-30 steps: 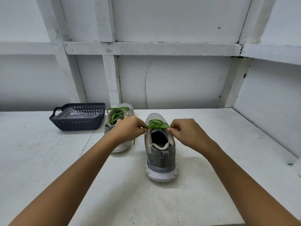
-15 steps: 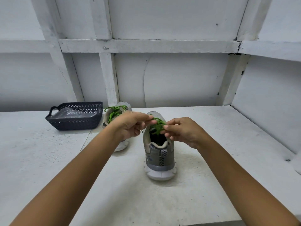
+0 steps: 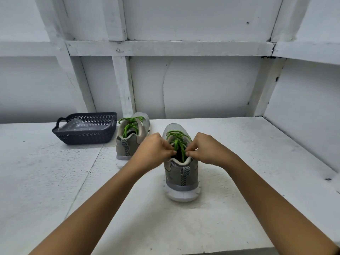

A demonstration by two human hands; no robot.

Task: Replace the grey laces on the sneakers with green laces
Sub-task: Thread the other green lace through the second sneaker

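Note:
Two grey sneakers stand on the white table, heels toward me. The near sneaker (image 3: 181, 173) carries a green lace (image 3: 178, 137) whose ends run down into its opening. My left hand (image 3: 153, 150) and my right hand (image 3: 206, 150) sit at either side of that opening, fingers curled, each pinching the green lace at the collar. The far sneaker (image 3: 131, 137) stands to the left and behind, with its own green lace (image 3: 130, 124) threaded and lying loose on top.
A dark plastic basket (image 3: 84, 135) with clear plastic inside stands at the back left, beside the far sneaker. White panelled walls close the back and the right side. The table's front edge (image 3: 184, 252) runs near the bottom.
Both hands have dropped from above the tongue toward the heel collar, bringing the green lace ends down into the shoe's opening. The sneakers have not moved.

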